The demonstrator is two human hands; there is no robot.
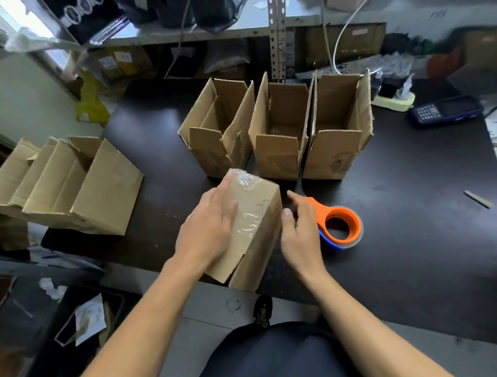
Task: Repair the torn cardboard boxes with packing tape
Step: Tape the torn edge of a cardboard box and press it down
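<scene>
You are pressing your left hand [211,222] flat on the small cardboard box [252,225] lying on its side at the near edge of the black table [417,237], fingers straight and spread over the clear packing tape [245,182] that is already running along its upper face and bunching at the far corner. Your right hand [300,231] is hovering just beside the box's right face, fingers relaxed and holding nothing; whether it is touching the cardboard I cannot tell. Just beyond your right hand, the orange-and-blue tape dispenser [340,226] is lying on the table, within easy reach. So this box is looking at least partly taped, though its near flaps are hanging open toward you. Ahead of both hands, three open cardboard boxes [278,129] are standing upright in a row, and their state of repair is hard to judge. Well off to your left, several larger boxes [68,183] are lying tipped over, apparently waiting.
</scene>
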